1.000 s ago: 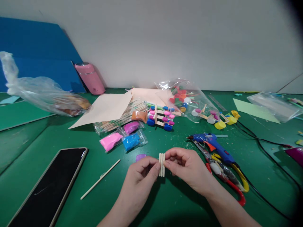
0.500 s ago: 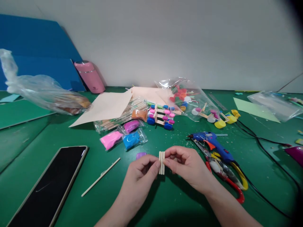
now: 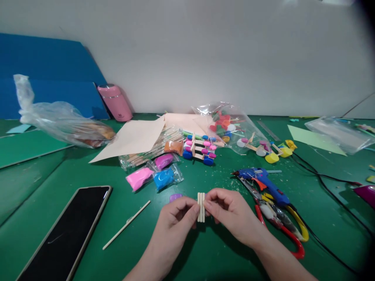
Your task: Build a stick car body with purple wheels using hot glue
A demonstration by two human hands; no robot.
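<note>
Between my two hands, above the green table, is a small bundle of short wooden sticks, side by side and upright. My left hand pinches its left side with thumb and fingers. On the right side, my right hand pinches the same bundle. Just behind my left fingers lies a purple piece, partly hidden. A single longer wooden stick rests on the table to the left of my left hand.
A phone lies at left. Right of my hands are a blue glue gun with its cable and red-handled scissors. Behind are clay packets, small wheeled stick models, plastic bags and a pink bottle.
The view has tilted up slightly, so everything sits a little lower in the picture. Both hands keep their pinch on the stick bundle, with little other change.
</note>
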